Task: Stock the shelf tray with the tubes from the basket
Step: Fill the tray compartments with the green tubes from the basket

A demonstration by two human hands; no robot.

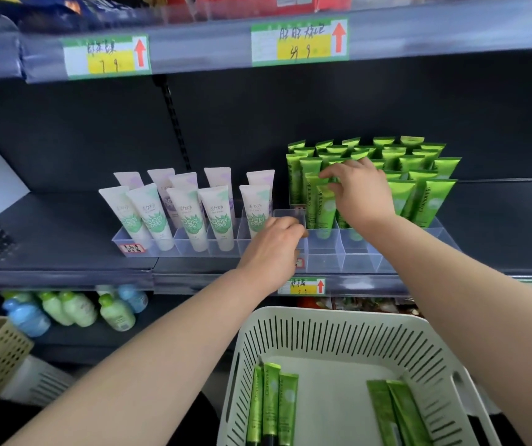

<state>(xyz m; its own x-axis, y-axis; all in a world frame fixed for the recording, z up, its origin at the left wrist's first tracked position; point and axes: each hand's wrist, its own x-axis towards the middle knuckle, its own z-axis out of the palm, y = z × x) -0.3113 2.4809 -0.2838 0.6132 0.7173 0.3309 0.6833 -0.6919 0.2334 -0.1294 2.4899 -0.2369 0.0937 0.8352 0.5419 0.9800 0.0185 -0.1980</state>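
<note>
A person's right hand reaches into the shelf tray, thumb and forefinger closed in a pinch on the crimped top of a green tube that stands upright in the front occupied row at the tray's left side; the other fingers are loosely bent above it. Behind and to the right, the standing tubes fill the rear rows of the clear, divided tray, several of them hidden by the hand and wrist. The left hand grips the tray's front left corner, fingers curled over the clear wall; the fingertips are hidden behind the knuckles, and a small red-and-white sticker on the tray front is half covered. Below, a white slotted basket holds three tubes lying side by side at its left and two more tubes at its right, all cut off by the bottom edge. Just left of the tray, white tubes stand in a second clear tray. A yellow price label on the shelf edge carries handwriting too blurred to read, as do the larger labels above. Pale green and blue bottles lie out of focus on the shelf beneath.
</note>
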